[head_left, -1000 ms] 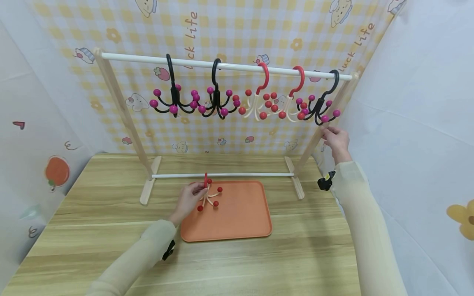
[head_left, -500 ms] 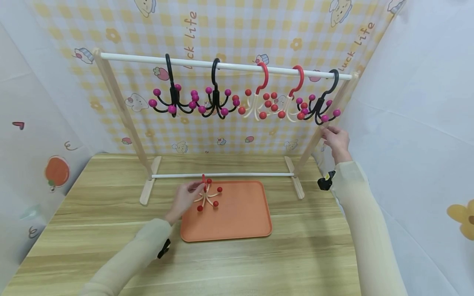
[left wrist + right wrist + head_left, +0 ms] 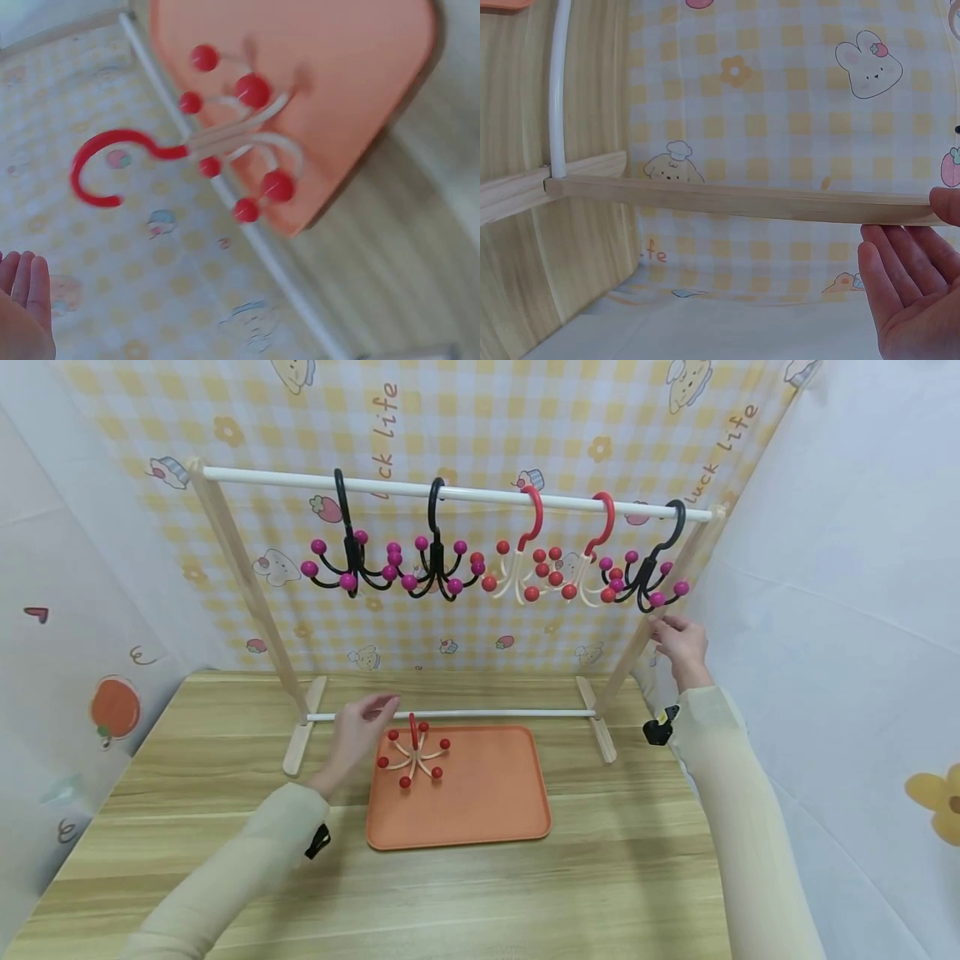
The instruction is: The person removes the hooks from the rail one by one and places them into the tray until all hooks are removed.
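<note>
Wooden tabletop [image 3: 480, 902], nearest; on it an orange tray [image 3: 480, 810], its rim low; on the tray's far left part stands a spider-armed hanger [image 3: 415, 757], resting on its pale arms with the red hook [image 3: 412, 731] upright; it is probably light and stiff, likely plastic, its smooth surface apt to turn in a loose pinch, its thin arms the likeliest part to bend or snap; the best hold is judged to be the hook's neck, above the arms. Left hand [image 3: 358, 727], just left of the hook and apart from it; fingers together, holding nothing. Beyond, the lower rail [image 3: 480, 714]; farther up, the right hand [image 3: 682, 645] pinches the right post [image 3: 765, 202] between thumb and fingertips; above, the upper rail [image 3: 480, 494] bears three black hangers [image 3: 353, 556] and two red-hooked hangers [image 3: 540, 514].
</note>
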`<state>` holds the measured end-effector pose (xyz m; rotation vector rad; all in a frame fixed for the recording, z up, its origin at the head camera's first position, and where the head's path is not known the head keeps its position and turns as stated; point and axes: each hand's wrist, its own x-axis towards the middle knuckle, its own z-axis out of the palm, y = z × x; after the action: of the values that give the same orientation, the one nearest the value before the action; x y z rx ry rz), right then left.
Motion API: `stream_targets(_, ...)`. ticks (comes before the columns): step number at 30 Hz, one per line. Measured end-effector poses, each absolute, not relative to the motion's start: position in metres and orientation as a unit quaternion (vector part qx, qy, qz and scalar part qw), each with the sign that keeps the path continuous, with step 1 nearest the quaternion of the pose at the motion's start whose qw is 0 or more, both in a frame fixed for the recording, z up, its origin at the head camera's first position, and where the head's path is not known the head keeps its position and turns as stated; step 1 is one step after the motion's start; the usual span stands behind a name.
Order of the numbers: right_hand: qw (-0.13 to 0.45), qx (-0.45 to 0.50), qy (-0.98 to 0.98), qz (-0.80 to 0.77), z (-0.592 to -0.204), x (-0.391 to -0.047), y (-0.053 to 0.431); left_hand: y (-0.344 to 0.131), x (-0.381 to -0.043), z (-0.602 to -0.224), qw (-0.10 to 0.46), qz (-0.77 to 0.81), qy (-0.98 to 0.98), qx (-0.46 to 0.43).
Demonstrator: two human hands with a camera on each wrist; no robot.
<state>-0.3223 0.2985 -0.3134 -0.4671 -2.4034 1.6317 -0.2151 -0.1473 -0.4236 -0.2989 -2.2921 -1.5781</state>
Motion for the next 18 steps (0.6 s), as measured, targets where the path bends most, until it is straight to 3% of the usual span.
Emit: stream_targets(18, 0.093, -0.154, -0.817, 0.547, -0.313, -0.323, 0.3, -0.163, -0.224, -0.336, 0.229, -0.524, -0.808, -0.138)
